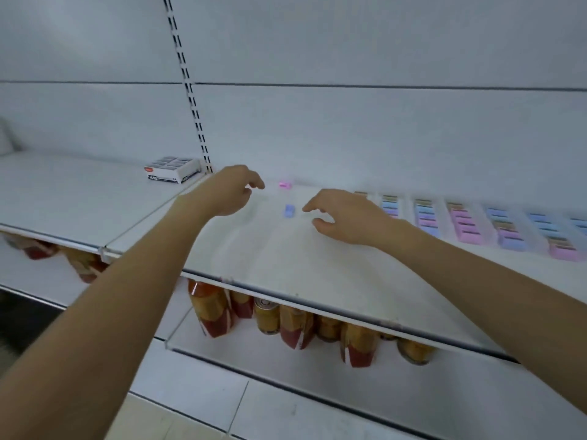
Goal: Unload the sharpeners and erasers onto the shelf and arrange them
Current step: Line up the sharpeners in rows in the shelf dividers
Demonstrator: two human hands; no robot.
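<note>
nearest to me, down at 6 o'clock, a lower shelf carries bottles and cans with red and yellow labels, no part of this job. above them is the white shelf being stocked, and two bare forearms reach over its front edge.

the left hand hovers above the shelf with its fingers loosely curled and nothing in them that i can see. the right hand is spread low over the shelf, fingers apart and bent, also holding nothing. the hands are apart, with a gap between them.

in that gap lies a small blue piece, loose on the shelf, just off the right fingertips at their 9 o'clock. a little further back, at 12 o'clock of it, sits a small pink piece, just beside the left fingertips. both are too blurred to tell sharpener from eraser.

out toward 3 o'clock, rows of pastel blue, purple and pink pieces run front to back in tidy files. that stretch looks done. further off at 10 o'clock, on the neighbouring shelf board, a small white box stands against the slotted upright. it looks filled.

my guess is the work is well past halfway. what remains is lining up the two strays, then emptying that box.
</note>
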